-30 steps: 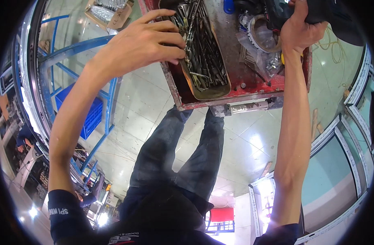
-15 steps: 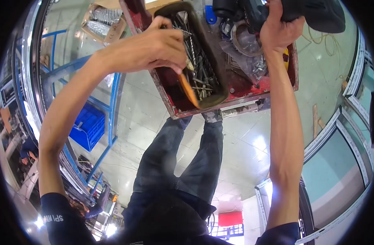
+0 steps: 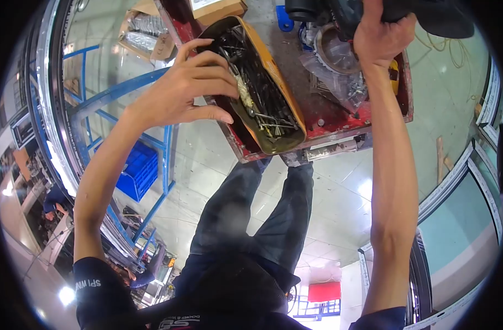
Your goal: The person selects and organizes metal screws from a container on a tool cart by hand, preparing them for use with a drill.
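My left hand [image 3: 194,88] is at the left side of an orange bin [image 3: 276,74], its fingers spread and curved over the rim with nothing in them. Inside the bin lie several drill bits [image 3: 262,91] and a pale, whitish-yellow piece [image 3: 244,93]. The bin rests tilted in a red metal tray [image 3: 317,129]. At the upper right, my right hand [image 3: 380,41] is wrapped round a black power tool [image 3: 438,19], partly cut off by the frame's top edge.
A metal ring [image 3: 336,49] and a plastic bag of small hardware [image 3: 353,91] lie right of the bin. Left are a blue metal frame [image 3: 168,148], a blue crate [image 3: 139,170] and a cardboard box [image 3: 147,33]. People's hands and sleeves show at the lower left.
The bin has tipped, showing its orange outer side along the right. My left hand has opened and moved slightly left and down. The whole view has shifted a little.
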The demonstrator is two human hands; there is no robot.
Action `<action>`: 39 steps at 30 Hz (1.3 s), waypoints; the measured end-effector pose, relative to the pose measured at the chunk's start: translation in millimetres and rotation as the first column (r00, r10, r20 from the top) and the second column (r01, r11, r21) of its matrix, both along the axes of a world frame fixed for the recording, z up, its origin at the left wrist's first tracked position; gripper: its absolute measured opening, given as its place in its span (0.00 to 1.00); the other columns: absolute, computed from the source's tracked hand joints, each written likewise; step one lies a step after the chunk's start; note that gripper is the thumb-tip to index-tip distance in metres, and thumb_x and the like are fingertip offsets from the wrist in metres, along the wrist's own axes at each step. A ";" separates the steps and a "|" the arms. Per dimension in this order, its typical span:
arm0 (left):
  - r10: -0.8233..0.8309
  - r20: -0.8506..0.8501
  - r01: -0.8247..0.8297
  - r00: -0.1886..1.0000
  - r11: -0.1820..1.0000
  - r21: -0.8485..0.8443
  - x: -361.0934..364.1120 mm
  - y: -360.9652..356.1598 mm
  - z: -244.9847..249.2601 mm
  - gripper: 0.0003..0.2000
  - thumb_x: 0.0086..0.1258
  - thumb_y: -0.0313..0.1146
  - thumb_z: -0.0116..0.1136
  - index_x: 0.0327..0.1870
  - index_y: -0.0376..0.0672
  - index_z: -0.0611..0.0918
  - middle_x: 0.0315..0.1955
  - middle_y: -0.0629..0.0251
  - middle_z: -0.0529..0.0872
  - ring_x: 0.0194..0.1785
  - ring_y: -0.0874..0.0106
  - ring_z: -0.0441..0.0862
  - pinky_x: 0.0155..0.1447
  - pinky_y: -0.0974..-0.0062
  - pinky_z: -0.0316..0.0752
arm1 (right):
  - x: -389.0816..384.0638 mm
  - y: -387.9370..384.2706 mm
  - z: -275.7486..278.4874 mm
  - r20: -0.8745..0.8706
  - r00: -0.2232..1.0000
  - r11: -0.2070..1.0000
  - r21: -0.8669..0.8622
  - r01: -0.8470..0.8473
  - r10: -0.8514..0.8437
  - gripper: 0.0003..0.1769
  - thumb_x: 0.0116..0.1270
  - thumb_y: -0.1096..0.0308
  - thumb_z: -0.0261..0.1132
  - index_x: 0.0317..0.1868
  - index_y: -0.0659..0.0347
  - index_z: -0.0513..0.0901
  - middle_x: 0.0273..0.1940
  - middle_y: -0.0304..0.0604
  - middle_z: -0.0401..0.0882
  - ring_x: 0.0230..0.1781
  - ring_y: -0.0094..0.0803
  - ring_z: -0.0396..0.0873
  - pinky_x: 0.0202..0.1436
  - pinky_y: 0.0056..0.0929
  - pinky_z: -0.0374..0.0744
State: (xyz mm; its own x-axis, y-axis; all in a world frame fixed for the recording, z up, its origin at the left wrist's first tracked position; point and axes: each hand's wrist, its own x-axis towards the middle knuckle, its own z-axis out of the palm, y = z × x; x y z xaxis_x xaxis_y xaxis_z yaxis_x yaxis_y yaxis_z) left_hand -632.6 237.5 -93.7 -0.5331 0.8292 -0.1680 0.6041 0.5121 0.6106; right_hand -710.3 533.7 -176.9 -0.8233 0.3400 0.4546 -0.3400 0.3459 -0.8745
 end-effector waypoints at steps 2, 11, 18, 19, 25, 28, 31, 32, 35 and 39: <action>0.077 -0.060 -0.078 0.995 0.997 -0.018 0.1 -6.4 3.9 0.22 0.56 0.47 0.77 0.47 0.45 0.89 0.46 0.70 0.89 0.61 0.64 0.80 0.80 0.48 0.59 | -2.8 0.6 -9.2 -0.040 0.999 0.999 0.023 0.026 -0.025 0.16 0.74 0.59 0.71 0.42 0.67 0.85 0.31 0.37 0.82 0.31 0.24 0.76 0.34 0.28 0.74; -0.093 -0.204 0.088 0.975 0.996 -0.032 -1.3 -6.3 3.8 0.24 0.51 0.49 0.78 0.47 0.45 0.87 0.46 0.68 0.88 0.61 0.61 0.81 0.78 0.48 0.68 | -5.0 2.8 -16.2 -0.084 0.996 0.998 0.047 0.035 -0.031 0.16 0.75 0.60 0.70 0.46 0.68 0.84 0.36 0.39 0.84 0.35 0.25 0.78 0.38 0.28 0.76; 0.221 -0.365 -0.300 0.904 0.938 -0.174 46.7 10.1 9.2 0.27 0.63 0.56 0.70 0.55 0.47 0.86 0.55 0.69 0.87 0.68 0.61 0.78 0.82 0.41 0.55 | -11.3 2.9 -21.3 -0.098 0.995 0.996 -0.089 -0.021 0.012 0.14 0.71 0.66 0.73 0.40 0.73 0.83 0.33 0.46 0.91 0.34 0.27 0.88 0.46 0.25 0.83; 0.277 -0.361 -0.370 0.890 0.903 -0.218 53.2 13.7 11.1 0.27 0.67 0.58 0.66 0.57 0.48 0.86 0.59 0.69 0.86 0.72 0.61 0.75 0.83 0.41 0.47 | -11.7 2.0 -22.0 -0.103 0.995 0.996 -0.089 -0.011 0.002 0.14 0.71 0.66 0.73 0.39 0.72 0.84 0.33 0.45 0.91 0.34 0.27 0.88 0.45 0.25 0.83; 0.094 -0.151 -0.123 0.984 0.974 -0.193 42.5 25.6 1.9 0.26 0.68 0.60 0.63 0.55 0.48 0.86 0.56 0.67 0.86 0.69 0.61 0.75 0.82 0.42 0.50 | -12.1 7.0 -21.2 -0.103 0.994 0.998 -0.046 -0.042 0.037 0.14 0.72 0.66 0.73 0.39 0.72 0.84 0.33 0.45 0.91 0.34 0.26 0.87 0.45 0.25 0.83; -0.063 -0.156 0.027 0.986 0.974 -0.224 33.5 31.9 -1.5 0.26 0.68 0.61 0.61 0.51 0.48 0.86 0.50 0.65 0.86 0.66 0.61 0.77 0.82 0.41 0.52 | -13.0 -0.2 -20.8 -0.128 0.992 0.993 -0.115 -0.037 0.022 0.14 0.72 0.66 0.73 0.42 0.72 0.81 0.33 0.45 0.91 0.35 0.27 0.88 0.46 0.25 0.83; -0.089 -0.197 0.054 0.976 0.983 -0.176 28.6 28.5 -0.8 0.24 0.70 0.62 0.59 0.47 0.47 0.85 0.45 0.66 0.85 0.63 0.62 0.77 0.83 0.41 0.51 | -13.8 2.3 -22.2 -0.147 0.989 0.992 -0.116 -0.052 0.034 0.15 0.72 0.66 0.72 0.44 0.72 0.78 0.33 0.45 0.91 0.35 0.27 0.88 0.47 0.25 0.83; -0.097 -0.213 0.063 0.972 0.985 -0.158 25.3 27.3 1.5 0.24 0.70 0.62 0.59 0.46 0.47 0.84 0.44 0.67 0.85 0.62 0.63 0.78 0.83 0.42 0.50 | -15.0 4.6 -23.3 -0.149 0.988 0.993 -0.102 -0.054 0.038 0.16 0.72 0.66 0.72 0.45 0.72 0.78 0.33 0.46 0.91 0.35 0.27 0.88 0.47 0.25 0.83; -0.056 -0.148 0.020 0.987 0.972 -0.236 11.5 23.0 19.3 0.24 0.71 0.62 0.59 0.45 0.47 0.83 0.41 0.67 0.85 0.59 0.64 0.79 0.82 0.44 0.51 | -14.7 4.3 -22.9 -0.155 0.987 0.994 -0.095 -0.047 0.032 0.16 0.72 0.67 0.72 0.45 0.72 0.78 0.34 0.46 0.91 0.35 0.28 0.88 0.47 0.25 0.83; 0.075 -0.088 -0.097 0.993 0.955 -0.280 -11.5 15.4 33.6 0.18 0.73 0.53 0.64 0.47 0.47 0.86 0.38 0.67 0.84 0.56 0.65 0.79 0.72 0.53 0.59 | -13.4 4.5 -21.0 -0.126 0.991 0.995 -0.082 -0.049 0.038 0.16 0.72 0.67 0.72 0.47 0.73 0.78 0.34 0.46 0.91 0.35 0.28 0.88 0.47 0.26 0.83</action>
State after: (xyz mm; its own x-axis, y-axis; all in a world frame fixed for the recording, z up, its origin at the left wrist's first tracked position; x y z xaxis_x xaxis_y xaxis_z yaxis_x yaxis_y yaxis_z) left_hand -644.1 252.8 -60.1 -0.6203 0.7041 -0.3457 0.5889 0.7092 0.3876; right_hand -723.7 538.2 -198.0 -0.7771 0.3469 0.5251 -0.4608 0.2548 -0.8502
